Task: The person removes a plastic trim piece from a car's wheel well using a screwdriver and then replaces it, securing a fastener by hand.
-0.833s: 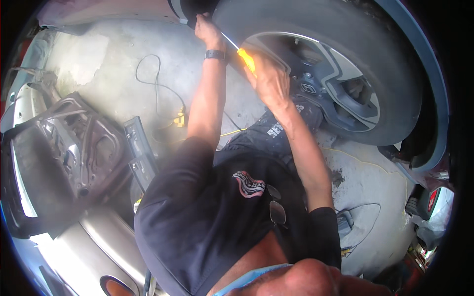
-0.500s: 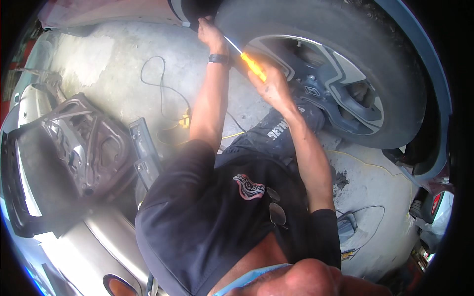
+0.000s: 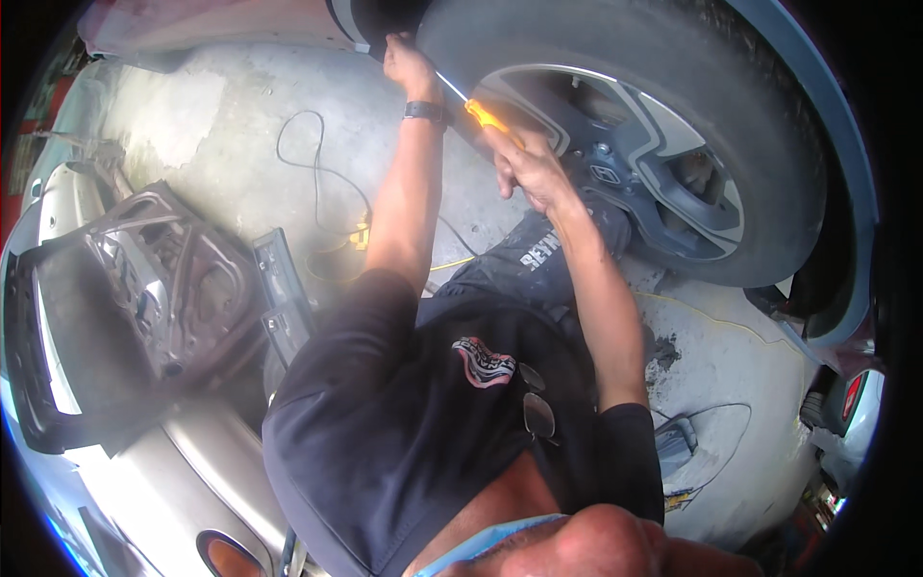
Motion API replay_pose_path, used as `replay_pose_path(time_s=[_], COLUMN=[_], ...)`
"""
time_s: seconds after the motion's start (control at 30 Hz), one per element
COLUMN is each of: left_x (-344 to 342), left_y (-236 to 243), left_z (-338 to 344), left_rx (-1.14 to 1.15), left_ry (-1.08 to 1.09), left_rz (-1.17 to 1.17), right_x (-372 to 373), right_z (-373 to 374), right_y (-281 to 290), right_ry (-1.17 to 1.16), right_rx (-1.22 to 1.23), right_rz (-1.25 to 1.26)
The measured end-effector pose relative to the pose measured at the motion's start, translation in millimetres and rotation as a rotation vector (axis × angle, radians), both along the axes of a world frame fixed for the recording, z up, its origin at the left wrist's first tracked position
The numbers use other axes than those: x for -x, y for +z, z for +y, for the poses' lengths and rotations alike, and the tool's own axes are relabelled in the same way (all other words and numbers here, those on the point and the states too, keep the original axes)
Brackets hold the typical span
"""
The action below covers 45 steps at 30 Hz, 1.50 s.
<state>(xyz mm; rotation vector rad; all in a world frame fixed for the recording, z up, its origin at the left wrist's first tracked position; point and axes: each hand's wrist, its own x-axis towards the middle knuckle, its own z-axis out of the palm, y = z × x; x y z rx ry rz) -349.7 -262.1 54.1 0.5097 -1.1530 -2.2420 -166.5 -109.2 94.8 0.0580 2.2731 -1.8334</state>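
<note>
My right hand [image 3: 534, 173] is round the handle of a yellow screwdriver [image 3: 492, 119], some of its fingers hanging loose below. The thin metal shaft slants up and left to my left hand [image 3: 409, 69], where its tip is hidden. Curled fingers on that hand are raised to the dark lower edge of the wheel arch, just left of the tire [image 3: 615, 43]; whatever they grip cannot be made out. Close to the right of my right hand is the car wheel's grey and silver rim [image 3: 663, 144].
On the concrete floor [image 3: 240, 106] runs a dark cable with a yellow connector [image 3: 361, 236]. A bare hood-like metal panel [image 3: 183, 279] and a silver car body [image 3: 154, 490] stand at left. Another cable [image 3: 745, 423] lies at lower right. The fender [image 3: 841, 115] curves over the wheel.
My right hand has shifted its hold on the screwdriver handle, with the lower fingers loosening and dropping away from it. My left hand stays about where it was.
</note>
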Motion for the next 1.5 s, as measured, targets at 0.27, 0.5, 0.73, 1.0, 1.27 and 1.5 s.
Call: replay_pose_path(time_s=[0.27, 0.5, 0.73, 1.0, 1.27, 1.5], left_x=[-8, 1, -6, -3, 13, -1], left_y=[-3, -5, 8, -14, -24, -15], left_z=[2, 0, 5, -7, -24, -19], left_rx=[-0.039, -0.047, 0.028, -0.198, -0.198, -0.259], left_ry=[-0.05, -0.033, -0.018, -0.22, -0.297, -0.353], left_rz=[0.051, 0.045, -0.018, 0.148, 0.137, 0.144], right_x=[-2, 2, 7, -5, -1, 4], right_z=[-3, -6, 0, -9, -20, -14], right_y=[4, 0, -10, 1, -17, -18], right_ry=[-0.014, -0.101, 0.0, -0.048, -0.26, -0.107], right_rx=[-0.908, -0.672, -0.021, -0.857, -0.38, 0.008], right_rz=[0.806, 0.95, 0.275, 0.743, 0.676, 0.12])
